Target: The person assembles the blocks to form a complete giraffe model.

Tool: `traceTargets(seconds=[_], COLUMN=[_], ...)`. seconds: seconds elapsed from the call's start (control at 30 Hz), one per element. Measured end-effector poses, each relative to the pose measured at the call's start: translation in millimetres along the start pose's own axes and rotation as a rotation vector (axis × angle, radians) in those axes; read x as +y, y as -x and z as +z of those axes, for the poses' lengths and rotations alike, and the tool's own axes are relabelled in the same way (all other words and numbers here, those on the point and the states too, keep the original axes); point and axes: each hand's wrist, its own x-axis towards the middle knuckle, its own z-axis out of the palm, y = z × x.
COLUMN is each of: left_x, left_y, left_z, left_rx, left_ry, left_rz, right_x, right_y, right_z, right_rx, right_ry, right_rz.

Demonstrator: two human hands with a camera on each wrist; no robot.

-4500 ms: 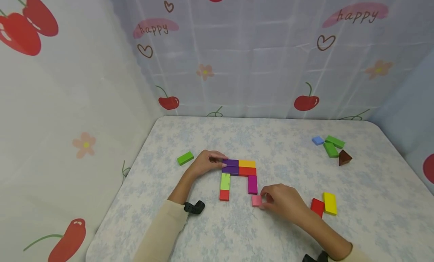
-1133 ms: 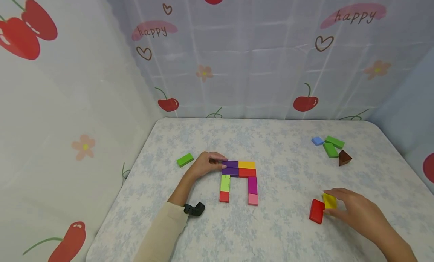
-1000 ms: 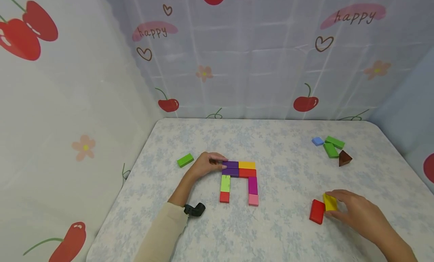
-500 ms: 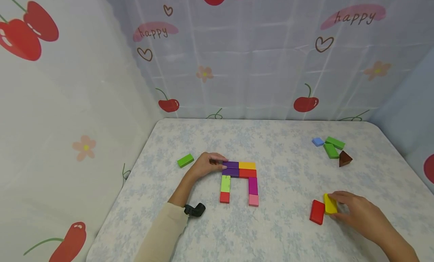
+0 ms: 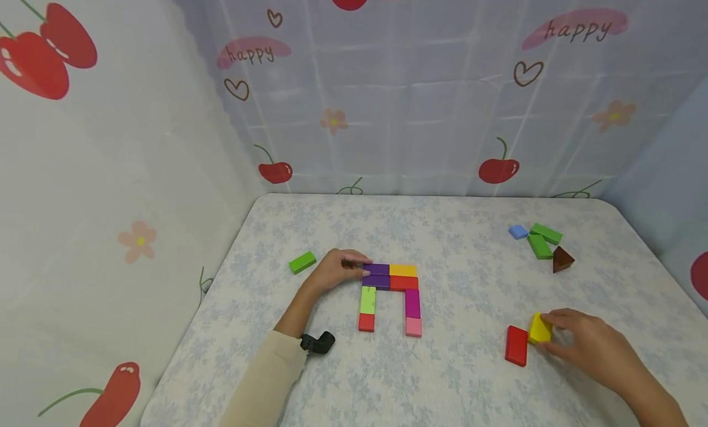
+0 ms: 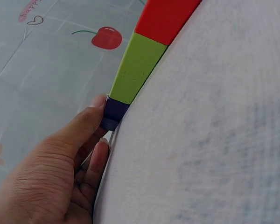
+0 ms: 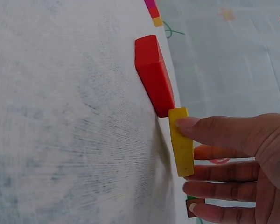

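Observation:
On the table lies an arch of flat coloured blocks. Two purple blocks (image 5: 376,282), a yellow-orange one (image 5: 403,270) and a red one (image 5: 404,283) form its top. A lime green block (image 5: 367,300) over a small red one (image 5: 366,322) makes the left leg; a magenta block (image 5: 412,303) and a pink one (image 5: 413,327) make the right. My left hand (image 5: 334,271) holds the left ends of the purple blocks between thumb and fingers. Off to the right, my right hand (image 5: 589,347) pinches a yellow block (image 7: 181,144), tilted beside a larger red block (image 5: 517,346).
A loose green block (image 5: 302,262) lies left of the arch, near the left forearm. Toward the back right are a blue block (image 5: 518,231), two green blocks (image 5: 539,246) and a brown triangular block (image 5: 563,259). Printed curtains (image 5: 398,107) rise behind the table.
Since the oldest frame, the pink block has come flush under the magenta one and my right hand has moved right to the yellow block, now turned and slightly off the red block. Left hand stays.

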Motion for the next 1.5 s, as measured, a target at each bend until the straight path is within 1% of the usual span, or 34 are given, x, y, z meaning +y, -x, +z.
traceTargets(seconds=[0.2,0.33,0.47,0.7,0.9,1.1,1.37,1.5], left_x=[0.8,1.5,1.3,0.1,-0.1,0.1,2.7,3.5], left_y=[0.6,1.1,1.2,0.9,1.0,0.1,-0.2,0.9], left_z=[-0.2,-0.5,-0.7,-0.7,-1.1,-0.9,-0.3,-0.3], left_rx=[0.002,-0.001,-0.004,-0.004,-0.003,-0.002,-0.004,-0.006], left_ry=[-0.006,-0.003,-0.004,-0.014,-0.009,-0.009,-0.005,-0.003], left_rz=[-0.008,-0.009,-0.011,-0.014,-0.006,-0.006,-0.012,-0.016], right_x=[-5,-15,-31,-63,-92,-109,-117,-119], right_y=[-1.7,-6.2,-14.7,-38.3,-61.5,-87.9,-118.8,-131.0], right_z=[-8,-16,-23,-30,-33,-28,-14,-8], right_rx=[0.041,0.087,0.110,0.155,0.165,0.161,0.155,0.131], right_ry=[0.001,-0.028,-0.046,0.000,0.017,0.011,0.008,0.011], right_rz=[-0.001,-0.033,-0.066,-0.169,-0.236,-0.273,-0.290,-0.294])
